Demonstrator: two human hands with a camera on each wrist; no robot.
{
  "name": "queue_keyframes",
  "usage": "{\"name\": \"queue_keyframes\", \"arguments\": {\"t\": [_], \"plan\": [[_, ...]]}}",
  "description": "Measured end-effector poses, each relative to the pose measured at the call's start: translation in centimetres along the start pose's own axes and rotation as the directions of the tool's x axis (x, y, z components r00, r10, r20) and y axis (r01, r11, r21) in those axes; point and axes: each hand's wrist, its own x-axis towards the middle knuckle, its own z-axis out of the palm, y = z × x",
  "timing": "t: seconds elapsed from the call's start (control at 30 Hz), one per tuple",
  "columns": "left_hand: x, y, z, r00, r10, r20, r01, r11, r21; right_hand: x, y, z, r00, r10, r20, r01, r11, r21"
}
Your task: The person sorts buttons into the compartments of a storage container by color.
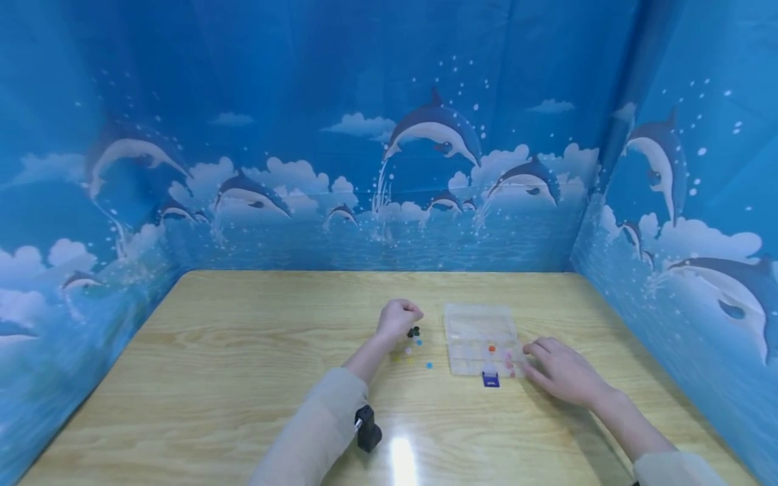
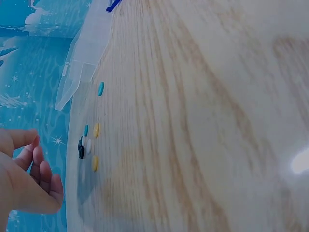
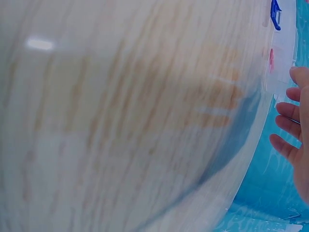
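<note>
I take the clear plastic box (image 1: pixel 480 337) as my landmark. My left hand (image 1: pixel 398 318) hovers just left of it, fingers curled into a loose fist; from the left wrist view the fingers (image 2: pixel 41 176) bend inward and I cannot tell whether they pinch anything. Below that hand lies a small scatter of beads (image 1: pixel 413 347), black, white, yellow and teal, too small to count surely. My right hand (image 1: pixel 562 371) rests flat at the box's right front corner, fingers relaxed and spread, holding nothing. A blue clasp (image 1: pixel 490 380) sits at the box's front edge; something orange and something pink show inside, hard to make out. The box stands on a pale wooden table (image 1: pixel 243 378), with a dolphin-print backdrop (image 1: pixel 425 135) behind.
</note>
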Motion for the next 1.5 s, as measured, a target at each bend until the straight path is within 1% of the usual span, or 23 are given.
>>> {"name": "queue_keyframes", "arguments": {"t": [0.13,0.23,0.33,0.5,0.73,0.87,1.2,1.33,1.5], "plan": [[0.2,-0.3,0.0,0.999,-0.024,-0.025,0.025,0.999,0.024,0.0,0.0,0.1,1.0,0.001,0.0,-0.001,1.0,0.0],[0.3,-0.5,0.1,0.998,-0.056,-0.034,0.057,0.998,0.04,0.0,0.0,0.2,1.0,0.004,0.001,-0.004,1.0,0.001],[0.3,-0.7,0.1,0.997,-0.072,-0.04,0.074,0.996,0.053,0.0,0.1,0.2,1.0,0.006,0.003,-0.006,1.0,0.001],[0.2,-0.9,0.3,0.996,-0.058,-0.061,0.064,0.994,0.094,0.0,0.2,0.2,1.0,0.002,0.001,-0.002,1.0,0.001],[0.2,-1.0,0.8,0.995,-0.036,-0.092,0.055,0.976,0.213,0.1,0.4,0.2,1.0,-0.005,-0.002,0.005,1.0,0.0],[0.3,-1.4,0.9,0.994,-0.041,-0.102,0.064,0.969,0.238,0.0,0.4,0.3,1.0,-0.003,0.001,0.003,1.0,0.003],[0.1,-1.2,1.0,0.995,-0.042,-0.091,0.069,0.947,0.313,0.0,0.3,0.4,1.0,-0.008,0.003,0.008,1.0,0.013],[0.1,-1.2,1.0,0.996,-0.035,-0.082,0.061,0.941,0.333,0.0,0.3,0.4,1.0,-0.01,0.007,0.01,1.0,0.013],[0.1,-1.1,1.1,0.996,-0.022,-0.087,0.052,0.932,0.358,0.1,0.4,0.5,1.0,-0.014,-0.001,0.014,1.0,0.012]]}}
